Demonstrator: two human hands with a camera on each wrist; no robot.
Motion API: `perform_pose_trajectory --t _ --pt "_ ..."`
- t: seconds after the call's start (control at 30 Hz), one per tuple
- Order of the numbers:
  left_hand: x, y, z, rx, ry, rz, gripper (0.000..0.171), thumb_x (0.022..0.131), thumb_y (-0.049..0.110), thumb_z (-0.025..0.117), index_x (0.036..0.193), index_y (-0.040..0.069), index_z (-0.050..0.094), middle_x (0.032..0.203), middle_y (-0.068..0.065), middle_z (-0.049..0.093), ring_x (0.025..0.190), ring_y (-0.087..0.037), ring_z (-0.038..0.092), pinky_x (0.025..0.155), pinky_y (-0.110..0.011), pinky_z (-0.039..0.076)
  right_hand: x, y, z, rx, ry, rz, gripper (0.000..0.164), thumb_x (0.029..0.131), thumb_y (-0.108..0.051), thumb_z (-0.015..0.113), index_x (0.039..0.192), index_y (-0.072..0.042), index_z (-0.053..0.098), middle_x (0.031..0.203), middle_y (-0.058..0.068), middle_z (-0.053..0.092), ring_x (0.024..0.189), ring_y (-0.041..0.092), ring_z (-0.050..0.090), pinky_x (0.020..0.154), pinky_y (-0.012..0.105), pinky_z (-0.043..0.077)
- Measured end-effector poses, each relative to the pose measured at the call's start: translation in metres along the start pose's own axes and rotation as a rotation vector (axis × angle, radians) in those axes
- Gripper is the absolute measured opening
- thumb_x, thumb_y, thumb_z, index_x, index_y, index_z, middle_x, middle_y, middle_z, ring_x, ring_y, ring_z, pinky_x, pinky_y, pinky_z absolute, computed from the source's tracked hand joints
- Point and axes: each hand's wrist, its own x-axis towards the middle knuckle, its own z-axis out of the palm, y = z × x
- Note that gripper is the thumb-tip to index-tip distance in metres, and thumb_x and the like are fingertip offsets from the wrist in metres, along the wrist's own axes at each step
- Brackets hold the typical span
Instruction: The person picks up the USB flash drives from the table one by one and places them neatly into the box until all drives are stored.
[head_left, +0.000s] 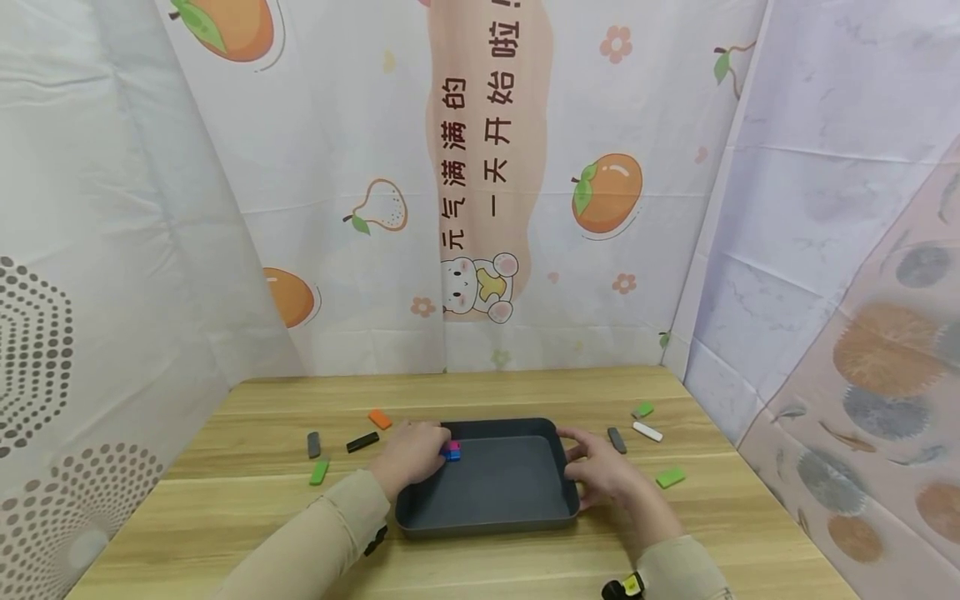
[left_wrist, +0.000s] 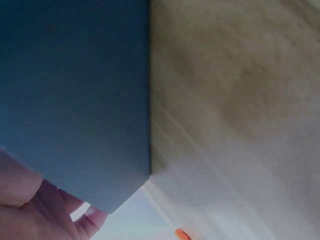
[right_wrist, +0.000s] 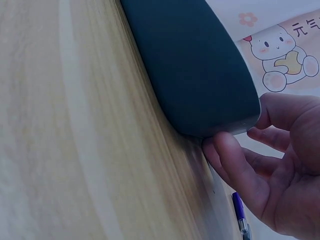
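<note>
A dark grey rectangular tray (head_left: 486,527) sits on the wooden table between both hands. My left hand (head_left: 411,454) grips its left side, fingers bent over the rim. Small blue and pink blocks (head_left: 452,451) show inside the tray right at those fingertips; whether the fingers touch them is hidden. In the left wrist view the tray wall (left_wrist: 75,100) fills the left side, with part of the left hand (left_wrist: 35,210) below it. My right hand (head_left: 600,471) holds the tray's right side. The right wrist view shows its thumb and fingers (right_wrist: 232,160) around the tray's end.
Left of the tray lie an orange block (head_left: 380,418), a black bar (head_left: 363,442), a grey block (head_left: 313,444) and a green block (head_left: 318,472). To the right are another grey block (head_left: 617,440), a white stick (head_left: 647,431) and green pieces (head_left: 671,477). Printed curtains (head_left: 360,292) enclose the table.
</note>
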Motion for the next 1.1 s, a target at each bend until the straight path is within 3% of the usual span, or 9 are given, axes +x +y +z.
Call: perform_pose_trajectory --t 0.17,0.37,0.57,0.67,0.87,1.1 --pt "-0.001 -0.002 -0.008 -0.016 0.041 0.006 0.009 0.086 0.020 0.080 0.086 0.017 0.072 0.083 0.003 0.064 0.078 -0.017 0.062 0.079 -0.048 0.051 0.000 0.000 -0.001 0.005 0.001 0.007 0.079 0.083 0.006 0.062 0.157 -0.008 0.036 0.125 0.026 0.055 0.067 0.029 0.065 0.051 0.047 0.058" --pt "-0.005 -0.002 -0.026 -0.044 0.068 0.009 0.012 0.089 0.022 0.079 0.097 0.014 0.076 0.093 -0.001 0.069 0.088 -0.025 0.068 0.081 -0.050 0.054 0.000 0.003 -0.001 0.015 -0.004 0.005 0.077 0.086 0.004 0.063 0.157 -0.007 0.036 0.125 0.026 0.055 0.058 0.028 0.063 0.050 0.046 0.057" --pt "-0.008 -0.003 -0.046 -0.114 0.061 -0.022 0.017 0.090 0.025 0.079 0.103 0.014 0.075 0.099 -0.002 0.068 0.093 -0.026 0.066 0.092 -0.057 0.050 0.000 0.003 -0.001 0.018 -0.008 0.002 0.078 0.085 0.004 0.063 0.157 -0.007 0.035 0.125 0.027 0.054 0.059 0.029 0.063 0.051 0.046 0.058" --pt "-0.008 -0.004 -0.053 -0.139 0.070 -0.032 0.020 0.091 0.027 0.078 0.105 0.013 0.075 0.100 -0.002 0.068 0.093 -0.023 0.065 0.092 -0.055 0.050 0.000 0.002 -0.001 0.017 -0.008 -0.001 0.078 0.085 0.005 0.063 0.157 -0.007 0.035 0.125 0.027 0.054 0.062 0.029 0.064 0.051 0.046 0.058" --pt "-0.009 -0.009 -0.067 -0.146 0.155 -0.006 0.023 0.091 0.028 0.078 0.106 0.012 0.075 0.102 -0.004 0.070 0.089 -0.022 0.067 0.086 -0.054 0.051 0.001 0.002 -0.002 -0.001 -0.001 0.000 0.079 0.083 0.006 0.061 0.157 -0.007 0.035 0.124 0.027 0.055 0.077 0.030 0.067 0.051 0.048 0.058" --pt "-0.014 -0.017 -0.085 -0.107 0.221 0.005 0.030 0.090 0.031 0.078 0.113 0.012 0.073 0.114 -0.006 0.069 0.104 -0.029 0.067 0.093 -0.059 0.048 0.000 0.002 -0.001 0.005 0.014 0.013 0.079 0.083 0.006 0.061 0.157 -0.008 0.037 0.123 0.026 0.055 0.079 0.031 0.066 0.051 0.048 0.058"
